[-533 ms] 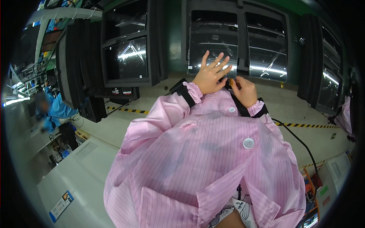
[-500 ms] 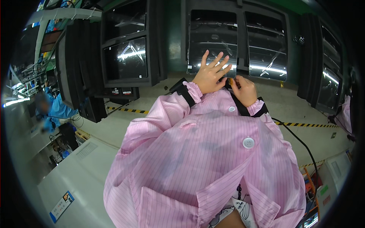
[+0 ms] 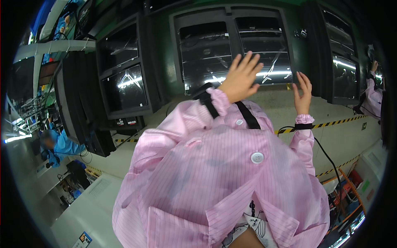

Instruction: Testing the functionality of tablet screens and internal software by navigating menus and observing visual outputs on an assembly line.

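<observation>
Shifted rightward along the black tray (image 3: pixel 233 35) are left hand (image 3: pixel 240 79) and right hand (image 3: pixel 303 95), fingers apart, nothing held. Looks like its right panel (image 3: pixel 264 43) gets reached for, edge grip probably needed.

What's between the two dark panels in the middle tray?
A narrow black strip of the tray runs between left panel and right panel, seen in the head view; the left hand covers its lower part.
</observation>
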The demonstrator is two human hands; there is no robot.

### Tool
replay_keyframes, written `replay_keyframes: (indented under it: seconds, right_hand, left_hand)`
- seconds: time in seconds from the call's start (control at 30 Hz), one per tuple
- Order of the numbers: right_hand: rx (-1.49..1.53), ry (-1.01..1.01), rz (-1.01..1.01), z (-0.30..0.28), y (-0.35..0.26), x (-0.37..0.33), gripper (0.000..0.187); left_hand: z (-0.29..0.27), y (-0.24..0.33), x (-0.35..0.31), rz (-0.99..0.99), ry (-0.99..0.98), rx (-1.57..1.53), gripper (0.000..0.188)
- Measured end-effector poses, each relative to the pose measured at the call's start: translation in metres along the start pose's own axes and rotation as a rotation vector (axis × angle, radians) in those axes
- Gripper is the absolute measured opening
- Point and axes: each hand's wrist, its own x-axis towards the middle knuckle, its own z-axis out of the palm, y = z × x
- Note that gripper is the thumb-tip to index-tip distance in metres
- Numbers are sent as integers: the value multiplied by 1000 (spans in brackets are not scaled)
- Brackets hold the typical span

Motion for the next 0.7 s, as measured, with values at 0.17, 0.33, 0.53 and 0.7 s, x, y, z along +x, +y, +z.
replay_keyframes:
  seconds: [0.17, 0.33, 0.53, 0.7]
  right_hand:
    - [-92, -169, -151, -3, 14, 8, 52]
    - [-44, -95, -123, 9, 10, 3, 51]
    - [17, -86, -73, 7, 17, 5, 54]
    - [20, -120, -97, 8, 21, 6, 51]
  left_hand:
    - [49, 14, 25, -20, -115, 162, 69]
    - [56, 13, 27, -21, -131, 174, 69]
    - [56, 11, 28, -20, -141, 189, 68]
    - [53, 12, 29, -33, -163, 187, 68]
